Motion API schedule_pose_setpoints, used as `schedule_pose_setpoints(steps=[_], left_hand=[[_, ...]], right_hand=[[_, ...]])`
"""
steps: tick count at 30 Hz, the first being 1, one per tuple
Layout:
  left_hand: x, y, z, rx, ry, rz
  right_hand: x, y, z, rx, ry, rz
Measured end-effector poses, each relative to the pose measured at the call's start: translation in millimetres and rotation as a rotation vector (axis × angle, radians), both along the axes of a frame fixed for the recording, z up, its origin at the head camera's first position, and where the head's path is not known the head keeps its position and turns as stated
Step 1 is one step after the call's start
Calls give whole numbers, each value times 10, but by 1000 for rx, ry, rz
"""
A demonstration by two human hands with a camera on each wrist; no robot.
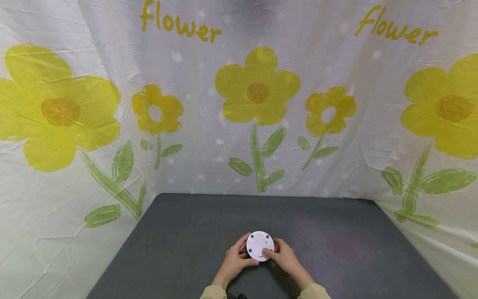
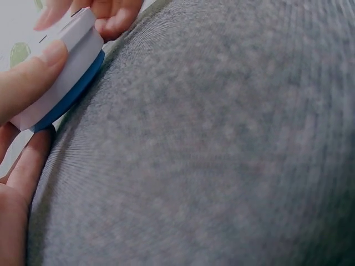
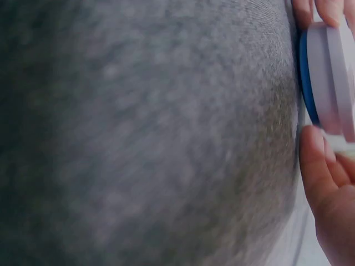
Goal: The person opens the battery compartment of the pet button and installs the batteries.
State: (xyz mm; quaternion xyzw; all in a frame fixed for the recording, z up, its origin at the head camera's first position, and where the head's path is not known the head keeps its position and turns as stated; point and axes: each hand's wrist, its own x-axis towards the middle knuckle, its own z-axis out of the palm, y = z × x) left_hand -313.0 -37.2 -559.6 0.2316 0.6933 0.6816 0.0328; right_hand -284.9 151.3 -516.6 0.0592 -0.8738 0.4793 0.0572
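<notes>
A round white device (image 1: pixel 257 248) is held between both hands, its flat face toward the head camera. That face has a cluster of small speaker holes and several dark round feet; a blue band (image 2: pixel 75 91) runs round its other side. The left hand (image 1: pixel 234 262) grips the left rim, thumb along the near edge and fingers round the side. The right hand (image 1: pixel 287 258) holds the right side, its thumb on the flat face near the lower edge. In the right wrist view the device (image 3: pixel 324 77) stands on edge, partly cut off by the frame.
A dark grey table (image 1: pixel 179 241) lies beneath the hands. White cloth (image 1: pixel 201 158) printed with yellow flowers surrounds it at the back and both sides. Part of a small black object (image 1: pixel 237 296) shows at the bottom edge between the sleeves.
</notes>
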Motion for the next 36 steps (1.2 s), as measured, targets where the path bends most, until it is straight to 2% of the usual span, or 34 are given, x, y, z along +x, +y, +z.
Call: schedule_pose_setpoints(steps=[5,9,12,18,21,24,27,31,33,36], left_hand=[[3,15,-7,-3,-12,36],[97,1,153,-6,-16,36],[128,3,197,-12,2,35],[22,52,24,-61,25,68],[11,67,37,-71,14,74],[24,73,70,-70,-8,54],[34,74,133,-88,-24,27],[32,75,246,-132,-59,20],[35,86,298,-136,-90,32],[46,128,359,-146,-121,89]], right_hand=[[35,56,2,-101,-36,71],[39,75,21,-123,-45,73],[34,87,25,-141,-50,77],[20,100,89,-106,-23,85],[14,112,139,-77,-13,90],[14,130,166,-80,-19,93],[9,151,187,-95,-22,73],[0,180,207,-147,-23,-6],[3,192,215,-176,-28,-56],[2,204,234,-212,-30,-99]])
